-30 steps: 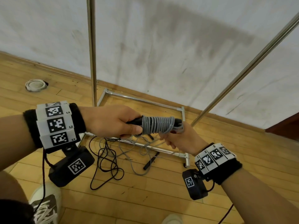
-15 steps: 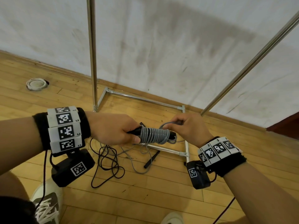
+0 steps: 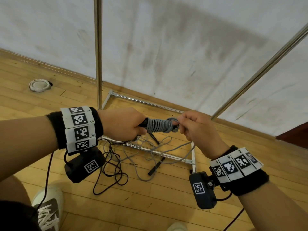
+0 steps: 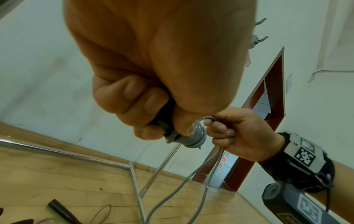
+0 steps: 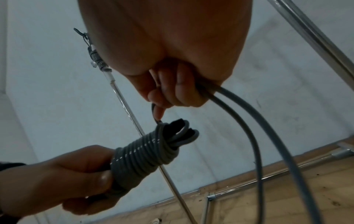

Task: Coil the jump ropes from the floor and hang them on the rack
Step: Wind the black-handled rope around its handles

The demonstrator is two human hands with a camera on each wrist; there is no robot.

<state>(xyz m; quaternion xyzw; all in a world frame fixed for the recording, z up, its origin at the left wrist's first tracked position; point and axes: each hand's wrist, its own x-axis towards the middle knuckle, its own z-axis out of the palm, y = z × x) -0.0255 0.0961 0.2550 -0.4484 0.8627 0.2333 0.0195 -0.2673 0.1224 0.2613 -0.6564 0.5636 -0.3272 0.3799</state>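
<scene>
My left hand (image 3: 126,125) grips the black handles of a grey jump rope (image 3: 158,125), whose cord is wound in tight turns round them (image 5: 141,153). My right hand (image 3: 193,125) pinches the doubled loose end of that cord (image 5: 235,98) just past the coil's tip (image 4: 210,119). Two grey strands hang from the right hand down to the floor (image 4: 191,178). A black jump rope (image 3: 111,164) lies tangled on the wooden floor below my left wrist. Another grey rope with black handles (image 3: 156,165) lies across the rack's base bar.
The chrome rack (image 3: 98,52) stands against the white wall, one upright at the left and a slanted pole (image 3: 260,70) at the right, its base frame (image 3: 150,104) on the floor. A roll of tape (image 3: 39,85) lies far left. My shoes (image 3: 48,209) show at the bottom edge.
The right hand has swung from under the coil round to its right tip, laying more cord on. Both hands have moved slightly.
</scene>
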